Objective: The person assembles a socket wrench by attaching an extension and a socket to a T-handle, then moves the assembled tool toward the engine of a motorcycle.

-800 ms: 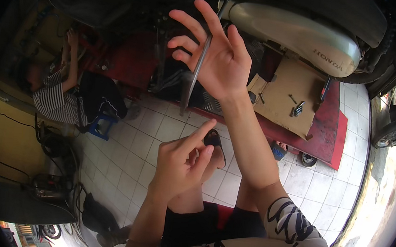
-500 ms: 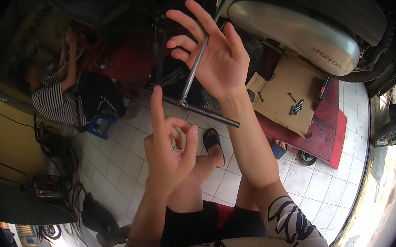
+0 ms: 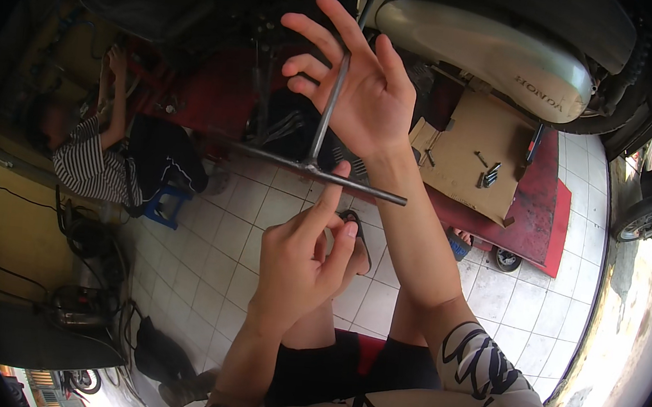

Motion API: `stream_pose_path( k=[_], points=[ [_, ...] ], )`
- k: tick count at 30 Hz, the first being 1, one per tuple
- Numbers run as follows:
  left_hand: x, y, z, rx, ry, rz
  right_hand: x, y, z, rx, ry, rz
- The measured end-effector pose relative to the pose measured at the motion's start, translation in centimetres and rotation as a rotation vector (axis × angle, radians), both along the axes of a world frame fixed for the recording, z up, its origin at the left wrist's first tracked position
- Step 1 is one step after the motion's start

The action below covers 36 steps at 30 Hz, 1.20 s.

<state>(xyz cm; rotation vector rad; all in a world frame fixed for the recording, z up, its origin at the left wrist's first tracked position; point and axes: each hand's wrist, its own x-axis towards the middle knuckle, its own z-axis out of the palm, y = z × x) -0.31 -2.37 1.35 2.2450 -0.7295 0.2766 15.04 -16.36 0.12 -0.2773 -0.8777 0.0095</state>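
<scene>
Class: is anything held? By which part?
No closed grip: the metal tool's shaft crosses the open right hand; the left index fingertip is at its crossbar.

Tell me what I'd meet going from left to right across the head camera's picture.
Black-and-white striped cloth shirt on a seated co-worker, small blue plastic stool, dark grey T-shaped metal tool, flat brown cardboard sheet, black-tyred silver wheel.
</scene>
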Motion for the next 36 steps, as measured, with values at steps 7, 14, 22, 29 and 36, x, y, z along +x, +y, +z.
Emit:
stream_pose_path(
  k=[7,14,22,29,36],
  points=[
    [-0.4,-0.4,2.3,-0.310,-0.092,0.153,-0.1,-0.5,0.1,0.029,-0.036,0.029],
    [-0.1,1.0,1.0,-0.087,0.028,0.214,1.4,0.2,-0.6,0.316,-0.115,0.277],
    [0.9,1.2,-1.5,-0.272,0.175,0.099,-0.9,1.8,0.3,0.113,0.173,-0.025],
    [1.3,-0.2,-1.6,-0.265,0.021,0.194,-1.4,2.1,0.7,0.070,0.268,-0.219],
    [2.2,-0.4,0.1,-0.140,-0.185,0.224,-1.1,0.9,0.6,0.061,0.210,-0.221]
  ],
)
